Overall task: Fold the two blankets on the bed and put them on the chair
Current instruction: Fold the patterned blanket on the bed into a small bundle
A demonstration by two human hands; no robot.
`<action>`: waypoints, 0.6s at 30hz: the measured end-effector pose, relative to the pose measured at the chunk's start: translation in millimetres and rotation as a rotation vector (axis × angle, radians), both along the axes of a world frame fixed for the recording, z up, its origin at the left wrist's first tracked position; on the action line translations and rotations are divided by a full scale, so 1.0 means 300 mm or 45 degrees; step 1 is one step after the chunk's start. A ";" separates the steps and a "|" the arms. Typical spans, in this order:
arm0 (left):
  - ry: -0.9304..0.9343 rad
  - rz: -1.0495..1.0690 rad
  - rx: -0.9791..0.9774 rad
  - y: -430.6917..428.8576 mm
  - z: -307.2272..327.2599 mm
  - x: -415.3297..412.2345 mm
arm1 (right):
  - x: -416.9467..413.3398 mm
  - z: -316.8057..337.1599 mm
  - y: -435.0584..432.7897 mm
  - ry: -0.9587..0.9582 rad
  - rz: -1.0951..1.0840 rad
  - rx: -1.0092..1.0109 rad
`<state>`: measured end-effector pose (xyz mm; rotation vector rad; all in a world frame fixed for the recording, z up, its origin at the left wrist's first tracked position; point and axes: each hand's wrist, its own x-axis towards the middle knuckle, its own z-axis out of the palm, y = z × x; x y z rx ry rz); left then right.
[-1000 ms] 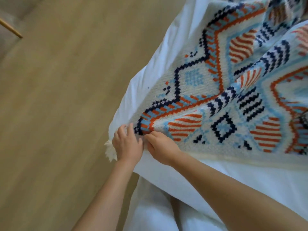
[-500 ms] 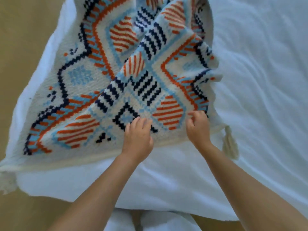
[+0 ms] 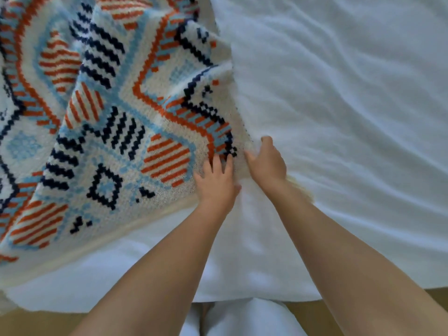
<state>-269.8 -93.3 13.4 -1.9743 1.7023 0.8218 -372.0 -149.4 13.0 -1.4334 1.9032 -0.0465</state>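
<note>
Looking down: I see both bare forearms reaching fwd over a white bed from the near edge.
Blanket (image 3: 109,122): knit, cream ground w/ orange, navy & lt-blue geometric pattern; covers left half of the view, spread on the bed w/ soft ridges, runs out of view top and left. Its near edge runs diagonal, low at left, rising toward the hands.
Bed (image 3: 351,117): white cover, rumpled, bare on the right side; near edge shows at bottom.
Left hand (image 3: 215,183): palm down on the blanket's near-right corner area, fingers (image 3: 216,163) spread a bit and pressed flat on the knit, not pinching anything I can see.
Right hand (image 3: 266,163): just beside the left, at the blanket's right edge; fingers curled together round the cream border, thumb on top, so it looks like a grip on that edge. Fingertips hidden under fabric, can't tell exactly how.
Tassel (image 3: 299,187): pale yellowish fringe poking out just right of the right wrist, lying on the bed cover.
Floor (image 3: 36,321): tan, strip visible bottom-left and bottom-right.
Legs: white clothing (image 3: 242,318) at bottom centre, btwn the arms.
</note>
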 end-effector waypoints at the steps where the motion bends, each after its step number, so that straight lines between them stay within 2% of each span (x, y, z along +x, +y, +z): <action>1: -0.020 0.007 -0.011 0.003 -0.005 -0.010 | -0.020 -0.002 0.011 -0.036 -0.024 0.039; 5: -0.041 -0.032 -0.051 -0.011 0.012 -0.051 | -0.105 -0.017 0.083 -0.230 -0.160 0.116; 9: 0.049 -0.215 -0.100 -0.012 0.054 -0.142 | -0.217 0.017 0.141 -0.310 -0.313 -0.011; 11: 0.189 -0.270 -0.158 0.034 0.072 -0.222 | -0.315 0.045 0.188 -0.244 -0.362 -0.049; 14: 0.421 -0.337 -0.221 0.163 0.094 -0.372 | -0.489 0.078 0.306 0.023 -0.285 -0.015; 18: 0.502 -0.621 -0.099 0.317 0.074 -0.538 | -0.679 0.099 0.506 0.282 -0.318 0.124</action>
